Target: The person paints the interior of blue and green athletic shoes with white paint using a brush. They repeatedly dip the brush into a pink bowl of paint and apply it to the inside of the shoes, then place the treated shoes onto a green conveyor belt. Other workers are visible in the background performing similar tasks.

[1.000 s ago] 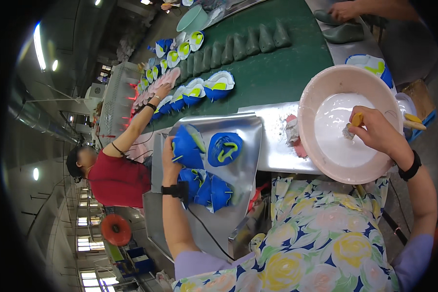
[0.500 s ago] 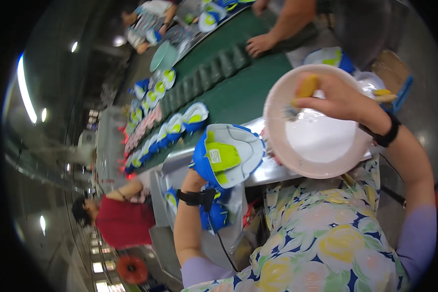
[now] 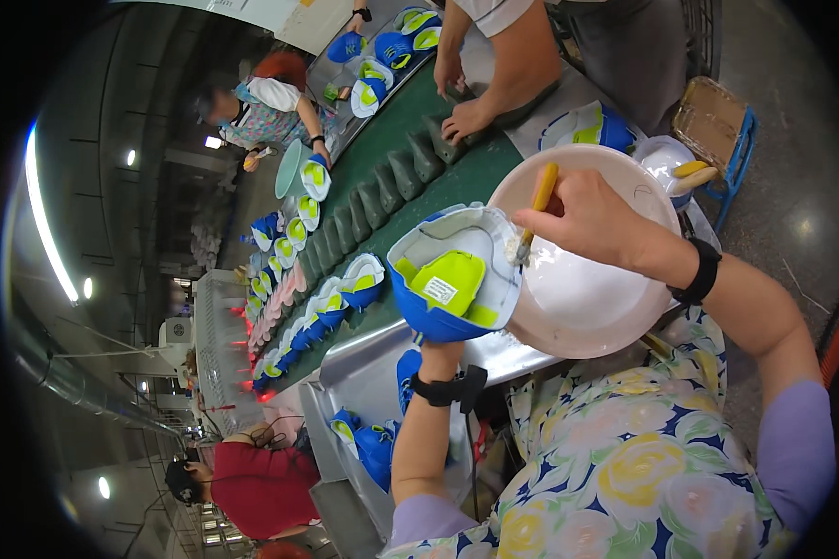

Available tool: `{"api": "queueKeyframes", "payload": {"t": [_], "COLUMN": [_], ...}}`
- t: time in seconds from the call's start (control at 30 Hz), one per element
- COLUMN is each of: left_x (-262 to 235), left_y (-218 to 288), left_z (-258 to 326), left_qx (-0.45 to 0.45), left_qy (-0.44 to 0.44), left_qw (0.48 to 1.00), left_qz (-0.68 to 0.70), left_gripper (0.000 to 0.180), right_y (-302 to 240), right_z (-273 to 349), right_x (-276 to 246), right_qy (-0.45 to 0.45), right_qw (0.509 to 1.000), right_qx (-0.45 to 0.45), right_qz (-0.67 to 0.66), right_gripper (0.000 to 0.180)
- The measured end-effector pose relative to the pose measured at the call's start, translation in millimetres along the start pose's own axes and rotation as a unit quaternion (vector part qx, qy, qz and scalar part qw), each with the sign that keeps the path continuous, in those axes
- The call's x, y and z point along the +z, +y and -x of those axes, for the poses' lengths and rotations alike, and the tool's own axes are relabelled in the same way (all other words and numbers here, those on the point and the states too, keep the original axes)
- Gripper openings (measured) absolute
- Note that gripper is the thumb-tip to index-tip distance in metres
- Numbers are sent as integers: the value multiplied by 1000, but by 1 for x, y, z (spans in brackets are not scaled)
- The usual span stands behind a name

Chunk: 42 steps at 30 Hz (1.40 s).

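My left hand holds up a blue shoe upper from beneath, most of its fingers hidden behind it. Its opening faces me, with a neon-yellow lining, a white label and a pale grey edge. Closed round a yellow-handled brush, my right hand is over the pale pink basin. The bristles touch or nearly touch the right edge of the upper. White liquid lies in the basin.
A green conveyor carries dark shoe lasts and rows of blue uppers. More uppers lie in a metal tray below my left arm. Across the belt, a co-worker's hand touches a last. Two other people stand farther left.
The brush has come out of the basin's inside and moved left to the upper's edge. The upper has tilted and shifted slightly right. The co-worker's hand has moved left along the belt.
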<state>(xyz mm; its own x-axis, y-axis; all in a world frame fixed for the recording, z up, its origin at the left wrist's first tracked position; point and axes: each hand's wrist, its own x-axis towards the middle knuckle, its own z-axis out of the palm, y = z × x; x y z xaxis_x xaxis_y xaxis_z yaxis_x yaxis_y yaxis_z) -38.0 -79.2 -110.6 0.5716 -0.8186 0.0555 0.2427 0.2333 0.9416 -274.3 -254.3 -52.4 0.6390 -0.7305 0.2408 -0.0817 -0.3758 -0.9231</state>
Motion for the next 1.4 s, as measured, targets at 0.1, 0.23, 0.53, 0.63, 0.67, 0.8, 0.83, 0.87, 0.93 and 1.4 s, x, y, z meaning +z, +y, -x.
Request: {"api": "queueKeyframes", "payload": {"t": [0.1, 0.23, 0.53, 0.63, 0.67, 0.8, 0.83, 0.87, 0.93, 1.4], "left_x": [-10, -3, -56, -69, -69, 19, 7, -5, 19, 10], "left_y": [-21, -19, 12, 8, -2, -7, -18, -26, -15, 37], "left_z": [9, 9, -4, 5, 13, 39, 40, 49, 47, 23], "left_qx": [128, 131, -83, -332, -368, -440, -446, -428, -466, -271], "left_qy": [16, 37, -65, -155, -138, -31, -129, -158, -135, -82], "left_qw": [991, 984, 993, 911, 896, 884, 870, 885, 831, 957], "left_qz": [-40, 114, -60, 189, 208, 155, 165, 96, 274, 63], "left_gripper": [46, 47, 46, 51, 52, 56, 56, 55, 55, 42], "right_y": [4, 12, 11, 3, 0, -9, -15, -20, -16, -18], "right_z": [7, 19, 20, 21, 21, 14, 11, 8, 4, -6], "right_x": [13, 27, -5, -6, -3, 25, 31, 37, 40, -15], "right_qy": [-23, -47, -59, -54, -43, -54, -67, -80, -94, -180], "right_qw": [995, 978, 988, 979, 968, 914, 906, 897, 894, 974], "right_qx": [68, 141, -47, -174, -237, -394, -412, -430, -436, -92], "right_qz": [-62, -144, -134, -87, -66, -76, -71, -65, -30, 100], "right_gripper": [39, 42, 18, 21, 22, 15, 16, 16, 17, 22]}}
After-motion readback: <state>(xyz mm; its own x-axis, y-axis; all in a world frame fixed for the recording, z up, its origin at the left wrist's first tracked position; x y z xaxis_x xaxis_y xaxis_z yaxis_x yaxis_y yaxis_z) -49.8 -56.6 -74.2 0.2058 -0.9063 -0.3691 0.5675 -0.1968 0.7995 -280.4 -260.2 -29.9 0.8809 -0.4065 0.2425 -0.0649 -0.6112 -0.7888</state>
